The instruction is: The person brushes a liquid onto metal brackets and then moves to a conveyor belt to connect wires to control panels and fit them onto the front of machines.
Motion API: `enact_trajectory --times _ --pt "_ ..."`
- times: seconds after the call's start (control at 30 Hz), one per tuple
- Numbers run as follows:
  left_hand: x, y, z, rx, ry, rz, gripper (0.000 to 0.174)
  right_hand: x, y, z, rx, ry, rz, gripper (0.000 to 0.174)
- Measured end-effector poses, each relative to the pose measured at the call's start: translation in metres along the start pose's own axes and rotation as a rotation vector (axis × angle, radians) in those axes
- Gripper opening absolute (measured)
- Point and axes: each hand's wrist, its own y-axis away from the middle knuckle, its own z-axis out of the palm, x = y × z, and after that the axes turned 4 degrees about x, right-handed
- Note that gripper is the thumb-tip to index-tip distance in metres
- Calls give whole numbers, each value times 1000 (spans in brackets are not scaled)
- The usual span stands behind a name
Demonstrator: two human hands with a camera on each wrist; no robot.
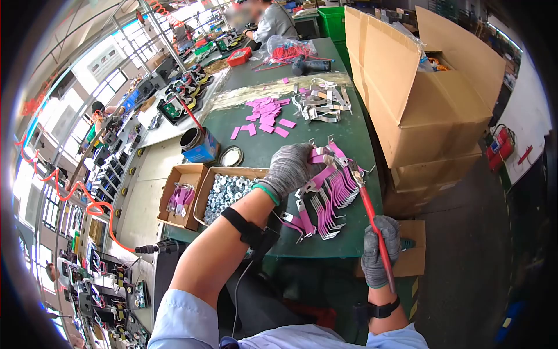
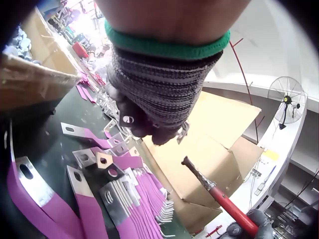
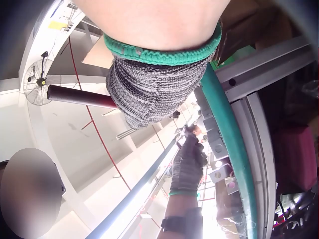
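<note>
My left hand (image 1: 290, 168), in a grey knit glove with a green cuff, pinches a bent metal bracket (image 2: 128, 120) above the bench's right side. A pink strip shows beside its fingers in the head view; the fingers hide much of the bracket. My right hand (image 1: 381, 247), gloved too, grips a long red-handled tool (image 1: 375, 224) off the bench's right edge. The tool's narrow, crusted grey end (image 2: 197, 172) points toward the left hand. Below the left hand, a row of bent brackets with pink strips (image 1: 337, 192) lies closely stacked, with several looser ones (image 1: 302, 218) nearer the front edge.
Loose pink strips (image 1: 267, 110) and bare metal brackets (image 1: 322, 102) lie farther back on the green bench (image 1: 349, 250). To the left stand a box of metal hardware (image 1: 226, 195), a smaller box (image 1: 181, 198) and an open can (image 1: 199, 145). Large cartons (image 1: 430, 110) line the right.
</note>
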Motion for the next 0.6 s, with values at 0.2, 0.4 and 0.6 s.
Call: enact_trajectory --times 0.2,0.4,0.6 --pt "-1 2 25 -50 44 -27 51 2 -5 -4 -9 61 -68 25" --pt "-4 0 34 -207 -45 -114 47 0 -3 -2 1 38 -28 25" --pt "-6 2 22 -152 -235 39 37 -3 -3 -3 -10 50 1 23"
